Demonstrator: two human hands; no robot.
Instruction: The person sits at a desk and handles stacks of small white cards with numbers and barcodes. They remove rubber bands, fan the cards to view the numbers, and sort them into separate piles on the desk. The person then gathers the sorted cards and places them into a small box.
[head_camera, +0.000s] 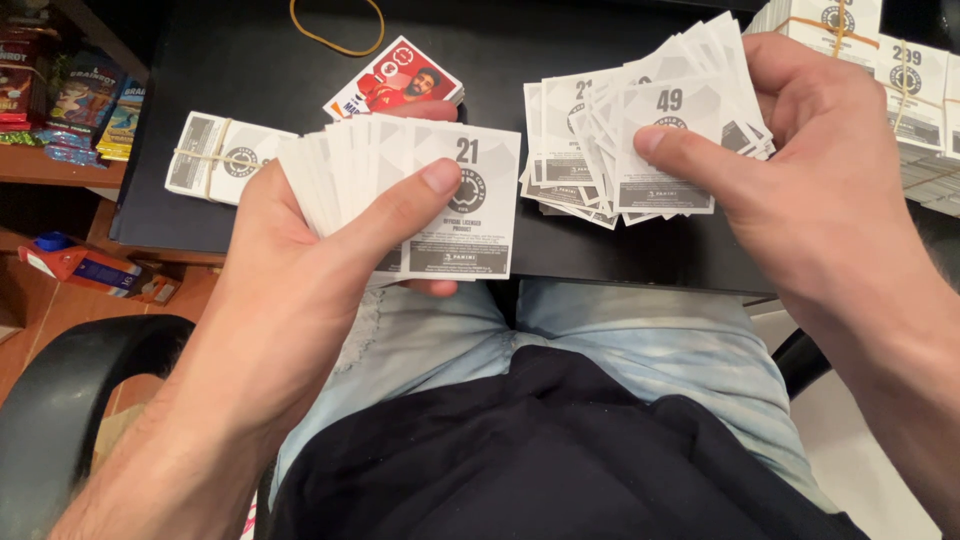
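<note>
Head view, looking down: black tabletop (250, 60) before my lap carries rubber-banded card bundles (215, 155) set aside at left, more at right, and one face-up red card (395, 85). My left hand (300, 290) clamps a fanned stack of white sticker cards (420, 195), thumb pinning the top one so the backs show. My right hand (800, 170) grips a looser fan (650, 140), well apart.

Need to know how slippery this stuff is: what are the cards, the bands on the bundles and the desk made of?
Cards: thin paper or light card, matte white backs with grey print; they fan and flex in the left hand.
Bands: tan rubber by the look, thin and stretched round the bundles.
Desk: black, smooth, dull sheen; laminate or painted board, cannot tell which.
</note>
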